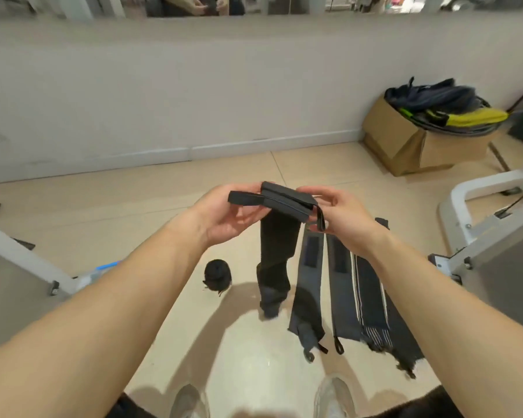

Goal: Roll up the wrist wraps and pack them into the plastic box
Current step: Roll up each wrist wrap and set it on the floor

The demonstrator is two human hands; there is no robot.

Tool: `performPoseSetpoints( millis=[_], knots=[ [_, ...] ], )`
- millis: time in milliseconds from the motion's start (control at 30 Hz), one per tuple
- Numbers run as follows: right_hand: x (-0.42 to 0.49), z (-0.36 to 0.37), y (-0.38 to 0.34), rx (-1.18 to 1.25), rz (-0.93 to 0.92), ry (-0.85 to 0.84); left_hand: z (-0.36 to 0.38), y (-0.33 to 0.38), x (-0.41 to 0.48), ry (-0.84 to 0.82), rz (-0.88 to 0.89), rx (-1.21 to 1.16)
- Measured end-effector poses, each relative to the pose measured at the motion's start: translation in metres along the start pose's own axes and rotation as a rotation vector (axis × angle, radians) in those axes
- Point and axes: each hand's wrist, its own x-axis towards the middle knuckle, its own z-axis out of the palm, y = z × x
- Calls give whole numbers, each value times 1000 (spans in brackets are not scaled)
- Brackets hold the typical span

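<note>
The tiled floor (127,206) runs open from the shoes (187,399) to the pale wall (194,86). It is bounded on the right by a white metal frame (465,194) and on the left by another frame (21,260). A cardboard box (405,146) stuffed with dark and yellow-green gear sits in the far right corner against the wall.

Three flat wrist wraps (341,297) lie side by side on the floor below the right hand; the rightmost is striped with frayed ends. Part of a clear container with a blue edge (103,271) shows behind the left forearm.

Both forearms reach forward, meeting at mid-height above the floor. The held wrist wrap (277,245) is folded over at its top and its tail hangs down, the end touching the floor. A rolled wrap (217,274) sits on the floor just left of that tail.

The left hand (224,218), palm up, grips the folded top from beneath with curled fingers. The right hand (341,215) pinches the other end, where a small loop dangles.
</note>
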Motion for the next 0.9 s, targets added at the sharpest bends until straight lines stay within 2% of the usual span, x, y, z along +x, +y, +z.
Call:
performPoseSetpoints(
  millis=[167, 267, 367, 433, 500, 667, 767, 900],
  knots=[
    [-22, 0, -31, -113, -233, 111, 11, 12, -43, -117, 134, 60],
    [-36, 7, -45, -25, -319, 84, 15, 7, -55, -32, 222, 158],
    [-47, 19, -53, 64, -367, 27, 11, 1, -55, 83, 314, 374],
    [-50, 29, -51, 102, -352, 31, 6, -2, -51, 156, 399, 505],
    [-50, 37, -46, 151, -317, 69, 2, -4, -49, 193, 501, 537],
    [-36, 52, -37, 222, -237, 65, -5, -9, -40, 100, 657, 466],
    [-23, 56, -37, 313, -173, 52, -5, -8, -35, 109, 699, 468],
    [-6, 59, -34, 448, -149, 41, -3, -7, -20, 239, 676, 384]
  ],
)
